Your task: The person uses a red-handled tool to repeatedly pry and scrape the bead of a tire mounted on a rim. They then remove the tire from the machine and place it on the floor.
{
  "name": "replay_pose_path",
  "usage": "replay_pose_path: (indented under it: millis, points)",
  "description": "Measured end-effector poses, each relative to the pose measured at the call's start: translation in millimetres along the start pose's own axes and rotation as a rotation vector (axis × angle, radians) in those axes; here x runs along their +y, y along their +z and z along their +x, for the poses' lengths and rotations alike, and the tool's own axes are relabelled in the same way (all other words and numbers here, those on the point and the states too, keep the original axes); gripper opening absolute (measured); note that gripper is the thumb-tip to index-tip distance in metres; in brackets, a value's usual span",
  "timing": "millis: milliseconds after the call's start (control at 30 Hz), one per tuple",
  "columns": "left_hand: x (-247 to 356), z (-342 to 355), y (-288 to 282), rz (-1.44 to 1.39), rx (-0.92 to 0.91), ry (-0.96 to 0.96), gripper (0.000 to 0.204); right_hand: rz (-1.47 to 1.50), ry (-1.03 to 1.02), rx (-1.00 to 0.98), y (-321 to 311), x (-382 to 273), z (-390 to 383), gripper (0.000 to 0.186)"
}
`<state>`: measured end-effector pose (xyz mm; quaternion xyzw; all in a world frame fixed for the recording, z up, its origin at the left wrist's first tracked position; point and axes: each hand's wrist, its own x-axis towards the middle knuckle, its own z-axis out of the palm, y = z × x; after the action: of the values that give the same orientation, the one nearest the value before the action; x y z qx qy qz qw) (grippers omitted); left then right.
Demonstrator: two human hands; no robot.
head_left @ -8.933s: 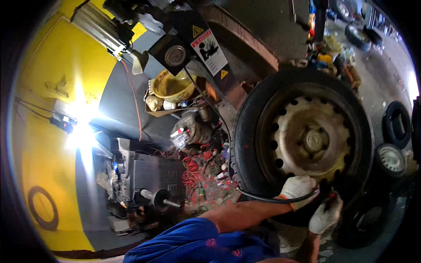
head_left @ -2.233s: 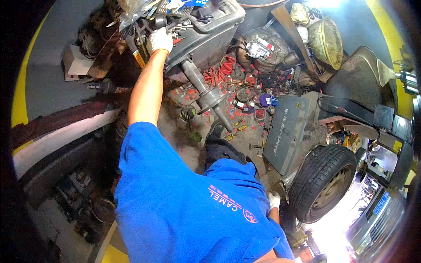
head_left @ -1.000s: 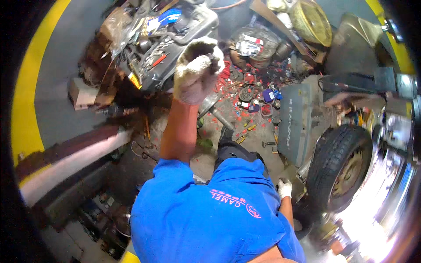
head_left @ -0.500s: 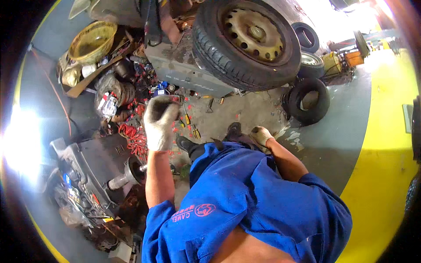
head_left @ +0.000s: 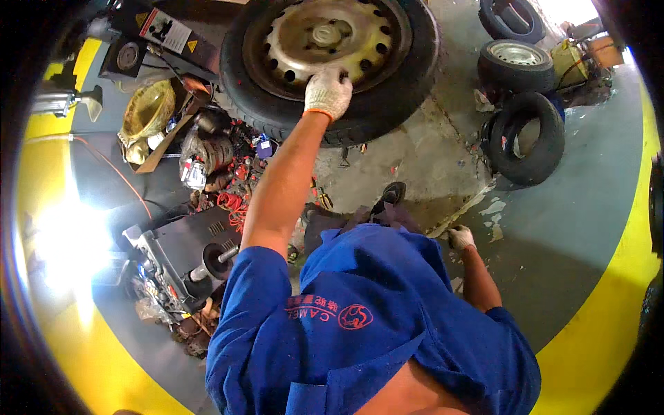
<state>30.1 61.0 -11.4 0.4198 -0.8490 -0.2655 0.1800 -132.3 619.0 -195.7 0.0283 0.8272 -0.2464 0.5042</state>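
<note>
A large tyre (head_left: 408,97) on a dusty steel wheel rim (head_left: 290,34) lies before me with its round-holed face upward. Over the near part of that rim is my left hand (head_left: 329,92), in a whitish knitted glove with an orange cuff. Its fingers are bent and closed at the metal; the palm side is hidden, so I cannot make out anything inside it. My right hand (head_left: 460,237), gloved too, hangs low at my right side, away from the wheel. Its fingers look curled in, and their inner side is out of sight.
At the right lie a bare tyre (head_left: 550,138), a wheel with a pale rim (head_left: 487,69) and another tyre (head_left: 532,34). To the left are a yellow basin (head_left: 166,104), scattered parts, a red coiled cable (head_left: 232,204) and a grey machine with a shaft (head_left: 187,238).
My left hand has moved forward from above the littered floor onto the wheel rim. My right hand has shifted slightly outward and down. The view has moved, bringing the wheel further left.
</note>
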Motion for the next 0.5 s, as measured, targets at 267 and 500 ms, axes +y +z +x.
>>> replay_pose_path:
  millis: [267, 500]
  points:
    - [54.5, 24.0, -7.8, 0.245, -0.252, 0.001, 0.041, 0.217, 0.075, 0.164, -71.0, 89.6, 22.0, 0.030]
    - [15.4, 32.2, 4.2, 0.570, -0.324, 0.060, 0.040, 0.306, -0.024, 0.059, 16.0, 33.6, 45.4, 0.009]
